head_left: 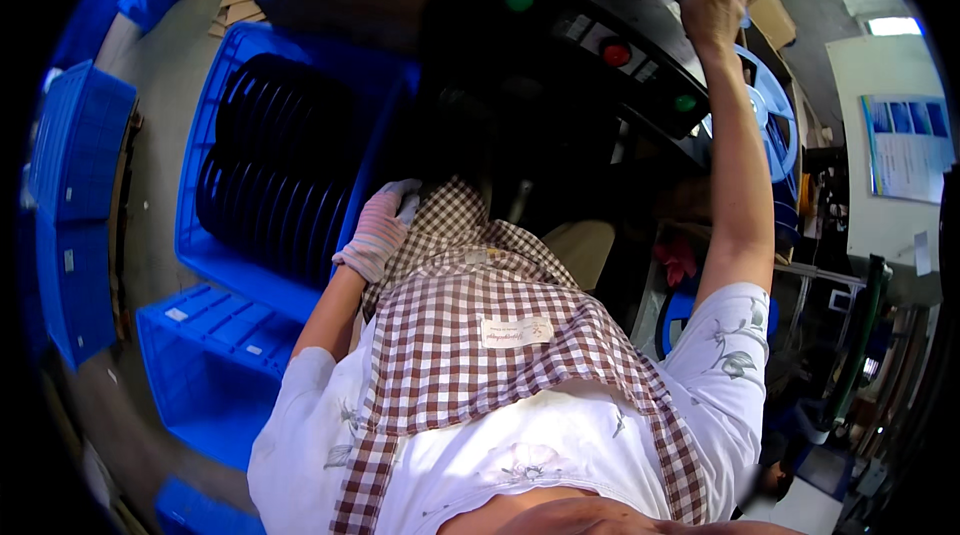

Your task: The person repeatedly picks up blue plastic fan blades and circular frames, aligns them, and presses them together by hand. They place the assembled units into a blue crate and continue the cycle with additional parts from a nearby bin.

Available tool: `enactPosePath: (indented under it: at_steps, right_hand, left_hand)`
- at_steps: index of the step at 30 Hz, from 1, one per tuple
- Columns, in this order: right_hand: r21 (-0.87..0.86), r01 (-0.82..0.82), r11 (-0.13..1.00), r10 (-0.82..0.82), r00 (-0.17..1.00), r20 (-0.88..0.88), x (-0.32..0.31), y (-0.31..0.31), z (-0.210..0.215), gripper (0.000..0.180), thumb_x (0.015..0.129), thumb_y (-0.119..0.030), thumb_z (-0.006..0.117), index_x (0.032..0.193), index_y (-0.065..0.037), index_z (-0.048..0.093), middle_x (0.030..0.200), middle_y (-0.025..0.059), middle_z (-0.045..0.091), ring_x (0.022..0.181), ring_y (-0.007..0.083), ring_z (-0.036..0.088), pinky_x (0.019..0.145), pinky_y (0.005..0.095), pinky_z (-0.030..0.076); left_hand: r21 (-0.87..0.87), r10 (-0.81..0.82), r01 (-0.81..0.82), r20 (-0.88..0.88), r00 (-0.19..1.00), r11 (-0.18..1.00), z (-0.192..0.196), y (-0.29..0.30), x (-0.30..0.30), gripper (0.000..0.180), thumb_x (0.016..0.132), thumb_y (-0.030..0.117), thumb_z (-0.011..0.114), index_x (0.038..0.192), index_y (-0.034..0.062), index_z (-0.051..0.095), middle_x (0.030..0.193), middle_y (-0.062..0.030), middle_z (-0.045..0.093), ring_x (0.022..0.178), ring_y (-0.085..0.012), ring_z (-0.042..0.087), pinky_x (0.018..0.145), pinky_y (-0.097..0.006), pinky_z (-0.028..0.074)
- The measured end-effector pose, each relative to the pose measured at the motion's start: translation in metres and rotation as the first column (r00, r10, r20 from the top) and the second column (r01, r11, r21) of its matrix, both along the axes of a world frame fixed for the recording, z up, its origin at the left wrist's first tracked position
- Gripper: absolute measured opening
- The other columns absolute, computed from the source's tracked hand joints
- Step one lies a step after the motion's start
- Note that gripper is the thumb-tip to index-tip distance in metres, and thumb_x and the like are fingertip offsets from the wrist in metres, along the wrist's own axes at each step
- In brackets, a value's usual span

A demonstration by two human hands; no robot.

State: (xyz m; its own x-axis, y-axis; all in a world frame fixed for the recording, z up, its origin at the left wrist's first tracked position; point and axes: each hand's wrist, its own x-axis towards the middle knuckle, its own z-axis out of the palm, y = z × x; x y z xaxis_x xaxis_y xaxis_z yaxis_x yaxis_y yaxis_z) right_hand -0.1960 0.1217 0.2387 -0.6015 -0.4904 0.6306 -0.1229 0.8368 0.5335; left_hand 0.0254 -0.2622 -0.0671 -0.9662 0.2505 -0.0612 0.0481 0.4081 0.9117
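My left hand (380,227) wears a striped pink and grey knit glove. It rests on my lap against the brown-and-white checked apron (450,325), its fingers lying loosely with nothing visible in them. Beside it stands a blue crate (190,205) with two rows of black discs or reels (270,200) set on edge. My right hand (712,5) is bare and raised at the upper right, above the dark machine. Its fingers are curled at a dark part by the frame's top; what they grip is too dark to make out.
A dark machine panel carries a red button (616,55) and green buttons (685,103). A pale blue reel (770,110) stands right of it, near my right forearm. Under the crate sits another blue crate (215,375); more blue bins (80,155) are stacked far left.
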Motion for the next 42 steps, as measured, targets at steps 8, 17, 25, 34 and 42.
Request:
enactPosePath:
  at_steps: [8, 17, 25, 34, 42]
  right_hand:
    - [-0.336, 0.011, 0.942, 0.015, 0.997, 0.074, 0.147, 0.152, 0.073, 0.026, 0.092, -0.015, 0.057, 0.115, -0.007, 0.066, 0.108, 0.0104, 0.068, 0.098, 0.0255, 0.062, 0.086, 0.0348, 0.047]
    - [-0.905, -0.069, 0.419, 0.272, 0.961, 0.053, 0.284, 0.008, 0.027, 0.019, 0.086, -0.001, 0.056, 0.103, 0.002, 0.066, 0.096, 0.0191, 0.068, 0.086, 0.0233, 0.065, 0.078, 0.0321, 0.051]
    - [-0.964, 0.230, 0.132, 0.816, 0.527, 0.238, 0.176, -0.138, -0.023, 0.016, 0.082, 0.005, 0.058, 0.096, 0.005, 0.065, 0.093, 0.0204, 0.066, 0.087, 0.0215, 0.064, 0.074, 0.0289, 0.050]
    - [-0.857, -0.249, 0.450, 0.891, 0.192, 0.412, 0.068, -0.314, 0.013, 0.021, 0.083, 0.005, 0.059, 0.102, 0.003, 0.067, 0.090, 0.0131, 0.066, 0.081, 0.0172, 0.064, 0.075, 0.0273, 0.050]
    - [-0.484, -0.718, 0.499, 0.715, 0.026, 0.699, -0.002, -0.449, 0.023, 0.028, 0.088, -0.006, 0.057, 0.114, -0.008, 0.064, 0.103, 0.0134, 0.065, 0.095, 0.0263, 0.064, 0.079, 0.0339, 0.052]
  left_hand:
    - [-0.095, 0.001, 0.004, 0.049, 0.999, 0.995, 0.014, -0.030, 0.003, 0.029, 0.089, 0.013, 0.057, 0.116, 0.0027, 0.060, 0.112, -0.0189, 0.062, 0.104, -0.0348, 0.059, 0.089, -0.039, 0.049]
    - [-0.242, 0.177, -0.162, 0.041, 0.983, 0.957, -0.024, -0.078, -0.037, 0.032, 0.091, 0.010, 0.057, 0.122, 0.0047, 0.057, 0.112, -0.0173, 0.062, 0.102, -0.0310, 0.061, 0.090, -0.038, 0.050]
    - [-0.522, 0.570, -0.475, 0.026, 0.821, 0.709, -0.055, -0.184, -0.123, 0.055, 0.088, 0.027, 0.059, 0.136, 0.0077, 0.041, 0.126, -0.0206, 0.056, 0.116, -0.0347, 0.054, 0.099, -0.042, 0.044]
    - [-0.655, 0.656, -0.554, -0.115, 0.746, 0.514, -0.086, -0.261, -0.224, 0.067, 0.087, 0.045, 0.055, 0.139, 0.0060, 0.040, 0.144, -0.0161, 0.040, 0.133, -0.0320, 0.038, 0.108, -0.044, 0.032]
    - [-0.639, 0.636, -0.540, -0.102, 0.765, 0.547, -0.058, -0.199, -0.199, 0.048, 0.089, 0.040, 0.059, 0.125, 0.0080, 0.056, 0.115, -0.0146, 0.062, 0.109, -0.0301, 0.058, 0.098, -0.044, 0.041]
